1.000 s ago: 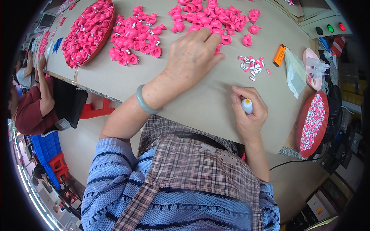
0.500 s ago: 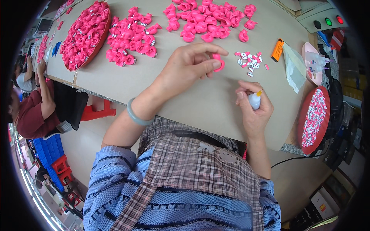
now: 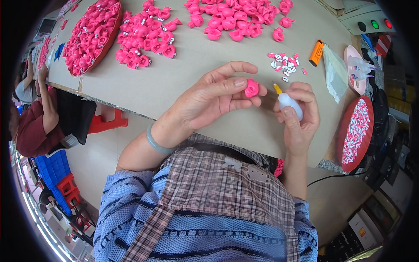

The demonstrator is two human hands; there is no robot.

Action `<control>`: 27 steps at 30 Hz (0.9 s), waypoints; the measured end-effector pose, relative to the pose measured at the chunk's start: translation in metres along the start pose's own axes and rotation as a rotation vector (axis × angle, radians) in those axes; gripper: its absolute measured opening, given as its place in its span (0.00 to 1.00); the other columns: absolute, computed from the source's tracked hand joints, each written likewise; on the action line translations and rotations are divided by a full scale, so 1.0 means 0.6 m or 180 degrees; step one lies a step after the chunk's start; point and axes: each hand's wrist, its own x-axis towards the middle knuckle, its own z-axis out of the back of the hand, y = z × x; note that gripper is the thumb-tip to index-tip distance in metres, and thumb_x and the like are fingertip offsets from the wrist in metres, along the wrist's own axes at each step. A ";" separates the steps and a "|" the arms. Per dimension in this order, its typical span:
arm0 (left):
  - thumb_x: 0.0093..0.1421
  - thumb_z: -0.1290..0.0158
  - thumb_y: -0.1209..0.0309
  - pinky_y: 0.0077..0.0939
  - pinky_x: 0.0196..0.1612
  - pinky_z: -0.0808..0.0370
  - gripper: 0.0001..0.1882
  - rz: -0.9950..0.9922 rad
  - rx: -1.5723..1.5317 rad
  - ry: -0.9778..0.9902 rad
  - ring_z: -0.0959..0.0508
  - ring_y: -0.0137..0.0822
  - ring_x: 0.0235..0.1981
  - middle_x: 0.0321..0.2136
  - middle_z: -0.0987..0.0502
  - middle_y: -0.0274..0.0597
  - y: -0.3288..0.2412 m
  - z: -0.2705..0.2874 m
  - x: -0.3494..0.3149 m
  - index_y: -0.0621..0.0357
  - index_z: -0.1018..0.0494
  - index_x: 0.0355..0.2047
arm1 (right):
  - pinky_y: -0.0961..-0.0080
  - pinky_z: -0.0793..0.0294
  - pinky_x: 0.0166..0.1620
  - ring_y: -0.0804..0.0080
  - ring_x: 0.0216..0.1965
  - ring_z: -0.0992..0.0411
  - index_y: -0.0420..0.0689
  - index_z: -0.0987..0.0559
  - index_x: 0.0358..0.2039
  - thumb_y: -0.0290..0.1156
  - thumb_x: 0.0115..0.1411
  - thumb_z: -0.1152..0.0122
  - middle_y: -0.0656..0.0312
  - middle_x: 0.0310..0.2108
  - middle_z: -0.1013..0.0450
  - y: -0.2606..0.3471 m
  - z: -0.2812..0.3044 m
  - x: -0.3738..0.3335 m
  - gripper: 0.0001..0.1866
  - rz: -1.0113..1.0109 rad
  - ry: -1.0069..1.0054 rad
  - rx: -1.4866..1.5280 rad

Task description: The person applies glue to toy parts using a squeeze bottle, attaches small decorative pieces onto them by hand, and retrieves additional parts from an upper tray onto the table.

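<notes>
Between the thumb and fingers of my left hand [image 3: 220,89] is a small pink plastic piece [image 3: 252,88], held above the table. My right hand [image 3: 301,111] grips a white squeeze bottle [image 3: 290,105] with a yellow nozzle, its tip tilted up toward the pink piece but apart from it. Just beyond the bottle lie small pink, white and black pieces [image 3: 286,63] in a loose cluster. A pile of plain pink pieces [image 3: 235,19] sits at the far middle. Left of it, another pile of pink pieces [image 3: 146,39] shows white-and-black bits on some.
A red tray [image 3: 114,37] heaped with pink pieces stands far left. On the right are an orange lighter-like object [image 3: 316,53], a crumpled whitish sheet [image 3: 335,78], a pink dish [image 3: 349,61] holding clear bottles, and a red tray [image 3: 369,131] of small pieces. Co-workers sit at left.
My left hand has turned and come nearer, bringing the pink piece into fuller view. My right hand has shifted slightly right and tipped the bottle's nozzle toward the piece.
</notes>
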 end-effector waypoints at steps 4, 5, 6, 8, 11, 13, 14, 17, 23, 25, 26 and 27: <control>0.64 0.51 0.70 0.24 0.51 0.25 0.18 -0.0056 0.0139 -0.0105 0.24 0.35 0.45 0.45 0.27 0.54 0.007 0.005 -0.001 0.63 0.34 0.52 | 0.81 0.26 0.39 0.73 0.38 0.29 0.37 0.32 0.48 0.27 0.53 0.33 0.56 0.41 0.33 0.003 0.004 0.001 0.24 0.0242 -0.0192 -0.0036; 0.64 0.51 0.70 0.24 0.51 0.25 0.18 -0.0048 0.0130 -0.0099 0.24 0.35 0.45 0.45 0.27 0.54 0.009 0.006 -0.001 0.63 0.34 0.52 | 0.82 0.26 0.38 0.74 0.36 0.29 0.37 0.31 0.47 0.29 0.53 0.32 0.56 0.39 0.31 0.005 -0.001 0.002 0.24 0.0372 -0.0396 0.0039; 0.64 0.51 0.70 0.24 0.51 0.25 0.17 -0.0083 0.0162 -0.0090 0.23 0.35 0.45 0.45 0.27 0.53 0.010 0.008 0.000 0.64 0.33 0.51 | 0.83 0.26 0.36 0.75 0.35 0.28 0.37 0.31 0.47 0.30 0.52 0.31 0.57 0.38 0.29 0.008 -0.004 0.003 0.25 0.0504 -0.0600 0.0113; 0.63 0.50 0.70 0.24 0.51 0.25 0.17 -0.0114 0.0187 -0.0079 0.23 0.35 0.45 0.45 0.27 0.52 0.010 0.008 -0.001 0.65 0.32 0.51 | 0.84 0.26 0.35 0.76 0.33 0.28 0.36 0.31 0.48 0.31 0.54 0.32 0.56 0.37 0.28 0.012 -0.005 0.002 0.25 0.0555 -0.0680 -0.0038; 0.62 0.49 0.72 0.24 0.50 0.24 0.17 -0.0057 0.0241 -0.0194 0.23 0.35 0.45 0.45 0.26 0.51 0.009 0.006 -0.002 0.66 0.32 0.50 | 0.86 0.29 0.30 0.78 0.30 0.29 0.36 0.32 0.51 0.35 0.56 0.35 0.54 0.36 0.26 0.024 -0.010 0.000 0.26 0.0642 -0.0786 -0.0266; 0.62 0.49 0.72 0.24 0.49 0.23 0.16 -0.0078 0.0307 -0.0215 0.23 0.36 0.44 0.44 0.26 0.49 0.010 0.006 -0.003 0.66 0.30 0.49 | 0.87 0.31 0.28 0.79 0.28 0.29 0.36 0.32 0.52 0.37 0.58 0.37 0.53 0.35 0.25 0.026 -0.012 -0.002 0.26 0.0672 -0.0817 -0.0349; 0.62 0.49 0.72 0.24 0.49 0.23 0.16 -0.0077 0.0303 -0.0215 0.23 0.36 0.44 0.44 0.26 0.49 0.012 0.005 -0.002 0.66 0.30 0.49 | 0.87 0.32 0.26 0.79 0.27 0.30 0.35 0.33 0.52 0.40 0.59 0.39 0.52 0.34 0.25 0.023 -0.013 -0.002 0.27 0.0811 -0.0863 -0.0468; 0.62 0.49 0.72 0.24 0.49 0.24 0.15 -0.0129 0.0405 -0.0239 0.23 0.35 0.44 0.44 0.26 0.49 0.014 0.004 0.000 0.66 0.30 0.48 | 0.88 0.34 0.24 0.81 0.24 0.31 0.35 0.33 0.53 0.42 0.62 0.43 0.52 0.33 0.24 0.022 -0.016 -0.002 0.27 0.1035 -0.0888 -0.0726; 0.62 0.49 0.72 0.24 0.50 0.24 0.15 -0.0099 0.0429 -0.0242 0.23 0.35 0.45 0.44 0.25 0.49 0.013 0.003 -0.001 0.65 0.29 0.48 | 0.87 0.34 0.25 0.81 0.23 0.32 0.34 0.32 0.52 0.42 0.62 0.44 0.52 0.31 0.24 0.021 -0.017 -0.003 0.26 0.1185 -0.0848 -0.0971; 0.62 0.49 0.72 0.24 0.50 0.24 0.15 -0.0088 0.0464 -0.0252 0.23 0.35 0.44 0.43 0.25 0.48 0.013 0.003 0.000 0.65 0.29 0.48 | 0.87 0.34 0.25 0.81 0.22 0.32 0.34 0.32 0.51 0.42 0.62 0.44 0.52 0.31 0.24 0.021 -0.017 -0.003 0.26 0.1181 -0.0834 -0.1000; 0.62 0.49 0.72 0.24 0.50 0.24 0.15 -0.0089 0.0463 -0.0253 0.23 0.35 0.44 0.43 0.25 0.48 0.014 0.003 0.000 0.65 0.29 0.48 | 0.87 0.34 0.25 0.81 0.23 0.31 0.33 0.32 0.51 0.42 0.62 0.44 0.52 0.31 0.24 0.020 -0.018 -0.002 0.26 0.1230 -0.0829 -0.1021; 0.62 0.49 0.72 0.24 0.50 0.24 0.15 -0.0094 0.0465 -0.0271 0.23 0.35 0.44 0.43 0.25 0.48 0.014 0.003 0.000 0.65 0.29 0.48 | 0.86 0.33 0.26 0.81 0.23 0.31 0.33 0.32 0.51 0.42 0.62 0.44 0.52 0.31 0.24 0.020 -0.018 -0.001 0.26 0.1279 -0.0825 -0.1041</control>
